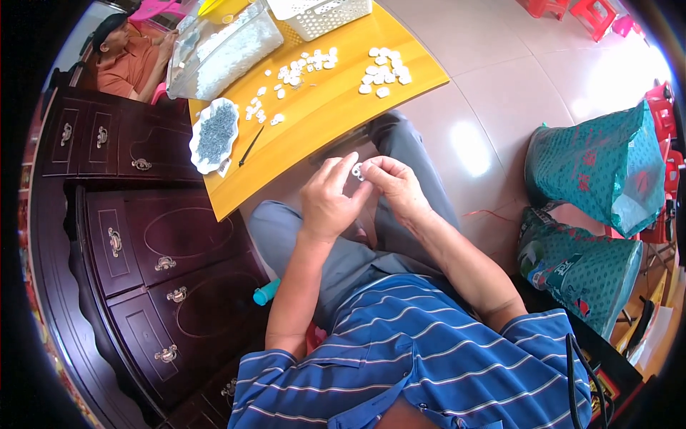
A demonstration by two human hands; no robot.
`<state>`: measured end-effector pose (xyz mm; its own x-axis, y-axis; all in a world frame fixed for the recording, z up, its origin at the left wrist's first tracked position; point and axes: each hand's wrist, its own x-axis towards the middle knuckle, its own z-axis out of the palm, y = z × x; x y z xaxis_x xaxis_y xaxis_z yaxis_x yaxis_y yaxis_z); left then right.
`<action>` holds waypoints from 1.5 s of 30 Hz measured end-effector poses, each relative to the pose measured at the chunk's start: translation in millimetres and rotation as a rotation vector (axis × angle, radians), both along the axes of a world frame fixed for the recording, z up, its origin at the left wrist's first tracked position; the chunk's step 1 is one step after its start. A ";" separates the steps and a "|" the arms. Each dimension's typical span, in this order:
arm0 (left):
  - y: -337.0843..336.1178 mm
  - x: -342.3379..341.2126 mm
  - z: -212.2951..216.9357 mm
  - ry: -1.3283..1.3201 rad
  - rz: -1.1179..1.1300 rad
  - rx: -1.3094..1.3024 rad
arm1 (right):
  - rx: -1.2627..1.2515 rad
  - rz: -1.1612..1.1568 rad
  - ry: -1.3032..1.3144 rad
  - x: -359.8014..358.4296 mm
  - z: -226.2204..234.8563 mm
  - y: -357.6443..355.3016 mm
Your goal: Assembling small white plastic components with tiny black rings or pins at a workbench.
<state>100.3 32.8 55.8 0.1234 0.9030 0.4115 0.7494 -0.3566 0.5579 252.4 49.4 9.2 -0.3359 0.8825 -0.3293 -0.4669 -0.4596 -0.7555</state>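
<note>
In front of my lap, just off the table's near edge, my two hands meet around a small white plastic piece (356,171) with dark holes. My right hand (400,189) pinches it with thumb and bent fingers. From the other side, the fingers and thumb of my left hand (329,199) close on the same piece. Fingers partly cover it. Beyond them, on the wooden table (307,143), lie loose small white pieces (293,74) and a separate cluster of rounder white pieces (384,70). A scalloped white dish (199,159) heaped with small grey metal parts stands at the left edge.
A slim black tool (250,146) lies by the dish. Behind are a clear bin (184,84) of white pieces and a white perforated basket (321,20). Another person (128,61) sits far left. Dark drawers (164,236) flank my left, teal sacks (579,161) my right.
</note>
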 end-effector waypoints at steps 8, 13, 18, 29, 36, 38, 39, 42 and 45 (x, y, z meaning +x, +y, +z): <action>1.6 1.8 -5.0 0.120 0.012 0.072 | -0.071 -0.016 0.141 0.7 -7.7 0.9; 1.5 -0.8 -4.9 0.066 -0.037 0.036 | -0.053 0.046 0.104 4.4 -11.5 3.8; 0.9 -1.8 -2.5 0.051 -0.050 0.006 | -0.031 0.050 0.060 3.2 -13.8 3.8; 2.0 -3.9 -2.0 0.081 -0.062 -0.026 | -0.016 0.038 -0.019 2.0 -8.0 2.5; 3.1 -2.4 -1.8 0.069 -0.071 -0.029 | 0.010 -0.005 -0.029 0.8 -10.5 1.8; 3.4 -1.4 -0.7 0.064 -0.070 -0.047 | 0.015 -0.013 -0.026 0.8 -10.9 1.5; 3.6 -0.9 -0.3 0.055 -0.073 -0.051 | 0.012 -0.021 -0.034 0.7 -10.0 1.3; 4.4 -0.5 -0.5 0.042 -0.079 -0.054 | 0.012 -0.031 -0.044 1.3 -7.9 0.6; 5.7 -0.8 -2.1 0.032 -0.087 -0.051 | 0.008 -0.039 -0.054 1.4 -7.6 0.2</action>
